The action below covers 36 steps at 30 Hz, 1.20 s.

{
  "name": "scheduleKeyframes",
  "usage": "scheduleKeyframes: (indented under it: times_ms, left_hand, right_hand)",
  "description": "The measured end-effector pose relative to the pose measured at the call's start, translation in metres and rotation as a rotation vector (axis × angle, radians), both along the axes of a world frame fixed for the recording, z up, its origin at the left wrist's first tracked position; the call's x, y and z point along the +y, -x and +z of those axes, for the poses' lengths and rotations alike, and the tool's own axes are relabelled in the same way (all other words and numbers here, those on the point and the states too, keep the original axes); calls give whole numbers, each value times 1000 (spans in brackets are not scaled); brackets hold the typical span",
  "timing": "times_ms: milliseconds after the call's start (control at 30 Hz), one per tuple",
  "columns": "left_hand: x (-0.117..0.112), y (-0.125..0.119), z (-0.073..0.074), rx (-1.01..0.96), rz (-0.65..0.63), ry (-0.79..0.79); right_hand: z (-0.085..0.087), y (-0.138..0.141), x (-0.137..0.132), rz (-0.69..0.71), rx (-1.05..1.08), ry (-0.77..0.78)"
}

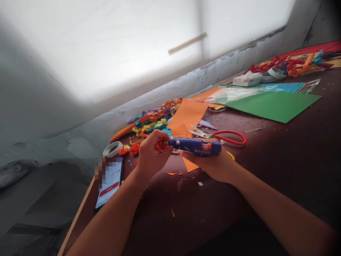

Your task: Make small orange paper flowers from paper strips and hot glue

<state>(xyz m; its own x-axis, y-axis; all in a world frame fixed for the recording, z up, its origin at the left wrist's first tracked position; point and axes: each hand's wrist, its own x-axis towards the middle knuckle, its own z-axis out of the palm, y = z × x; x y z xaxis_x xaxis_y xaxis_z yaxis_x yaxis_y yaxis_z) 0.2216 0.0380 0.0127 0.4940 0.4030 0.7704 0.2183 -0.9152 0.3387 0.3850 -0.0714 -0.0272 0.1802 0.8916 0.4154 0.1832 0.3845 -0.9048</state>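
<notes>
My left hand (152, 153) is closed round a small red-orange rolled paper flower (161, 145) above the dark table (266, 170). My right hand (213, 163) grips a blue glue gun (196, 146) lying sideways, its nozzle touching the flower. Red-handled scissors (218, 135) lie just behind the gun on the table. Under my hands sits a scrap of orange paper (189, 164).
A phone (109, 183) with a lit screen lies at the near left edge, a roll of tape (113, 148) behind it. Finished paper flowers (131, 149) and a colourful paper pile (151, 121) sit by the wall. Orange (188, 113) and green (271, 105) sheets lie further right.
</notes>
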Motion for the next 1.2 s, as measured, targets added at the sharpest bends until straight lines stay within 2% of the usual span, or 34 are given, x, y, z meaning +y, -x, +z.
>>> scheduleKeyframes:
  times_ms: [167, 400, 933, 1200]
  left_hand:
    - [3, 0, -2, -19, -27, 4]
    - [2, -1, -2, -17, -25, 5]
    - [2, -3, 0, -31, -22, -29]
    - [2, -2, -1, -15, -24, -30]
  right_hand:
    - [2, 0, 0, -21, -35, 23]
    - [0, 2, 0, 39, -30, 67]
    - [0, 2, 2, -120, -64, 105]
    - [3, 4, 0, -76, -19, 173]
